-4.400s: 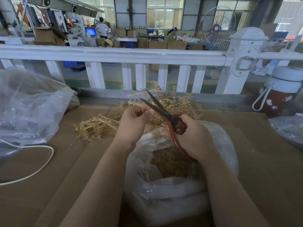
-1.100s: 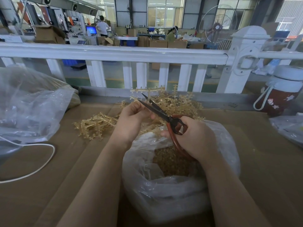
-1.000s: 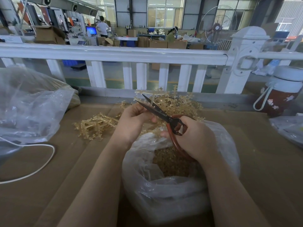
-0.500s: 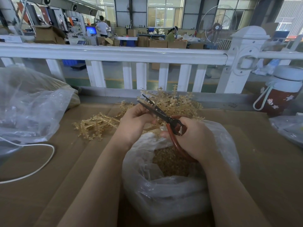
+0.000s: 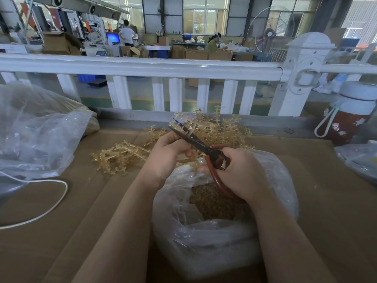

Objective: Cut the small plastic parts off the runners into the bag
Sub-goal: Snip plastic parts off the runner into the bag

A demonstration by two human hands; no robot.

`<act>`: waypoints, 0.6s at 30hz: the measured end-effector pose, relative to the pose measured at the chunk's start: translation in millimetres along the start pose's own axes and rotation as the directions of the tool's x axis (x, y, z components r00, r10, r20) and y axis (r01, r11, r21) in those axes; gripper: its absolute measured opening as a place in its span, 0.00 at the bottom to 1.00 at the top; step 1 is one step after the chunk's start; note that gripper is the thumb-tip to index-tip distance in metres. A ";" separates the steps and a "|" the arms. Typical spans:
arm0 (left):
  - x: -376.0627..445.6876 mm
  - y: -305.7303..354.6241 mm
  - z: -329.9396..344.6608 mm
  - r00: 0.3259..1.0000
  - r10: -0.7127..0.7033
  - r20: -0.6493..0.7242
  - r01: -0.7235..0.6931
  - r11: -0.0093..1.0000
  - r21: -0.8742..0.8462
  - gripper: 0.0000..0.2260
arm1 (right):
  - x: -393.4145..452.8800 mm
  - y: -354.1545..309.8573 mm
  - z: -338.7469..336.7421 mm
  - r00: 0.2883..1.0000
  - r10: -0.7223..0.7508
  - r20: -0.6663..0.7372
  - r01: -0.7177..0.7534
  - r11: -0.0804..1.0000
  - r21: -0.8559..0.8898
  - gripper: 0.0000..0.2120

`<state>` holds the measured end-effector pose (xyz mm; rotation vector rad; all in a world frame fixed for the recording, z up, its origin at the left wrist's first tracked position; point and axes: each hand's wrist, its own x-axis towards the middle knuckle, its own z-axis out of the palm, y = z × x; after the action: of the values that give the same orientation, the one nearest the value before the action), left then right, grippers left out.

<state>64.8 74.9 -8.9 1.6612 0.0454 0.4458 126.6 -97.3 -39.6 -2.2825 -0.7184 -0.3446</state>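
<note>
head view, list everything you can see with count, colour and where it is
scissors: one, dark blades, red-brown handles, above the open bag
runner in hand: one, translucent amber, at the scissor blades
runner piles: two heaps, amber, on the table left of and behind the hands
open bag: one, clear, amber cut parts inside, near table centre
large bag: one, clear, table's left side
cord: one, white, lower left
bottle: one, red with white lid, far right
railing: one, white, behind the table
table: one, brown cardboard surface
left hand: holds the runner
right hand: grips the scissor handles
</note>
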 end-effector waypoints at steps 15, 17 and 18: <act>0.8 -3.3 -1.7 0.992 -0.062 -0.107 0.052 0.994 -0.101 0.08 | -0.4 4.1 1.0 1.000 -0.001 -0.004 0.001 0.999 -0.032 0.38; 2.5 -4.5 -4.8 0.986 -0.068 -0.154 0.059 0.996 -0.067 0.06 | -0.8 5.2 0.4 1.000 0.007 -0.006 -0.007 0.999 -0.032 0.33; 3.4 -5.8 -5.7 0.983 -0.072 -0.169 0.066 0.997 -0.041 0.08 | -0.9 5.5 0.5 1.000 0.004 -0.009 -0.005 0.999 -0.038 0.31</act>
<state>67.4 82.1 -13.1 1.5786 0.2200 0.5324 129.1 -100.6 -43.4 -2.3163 -0.7080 -0.3686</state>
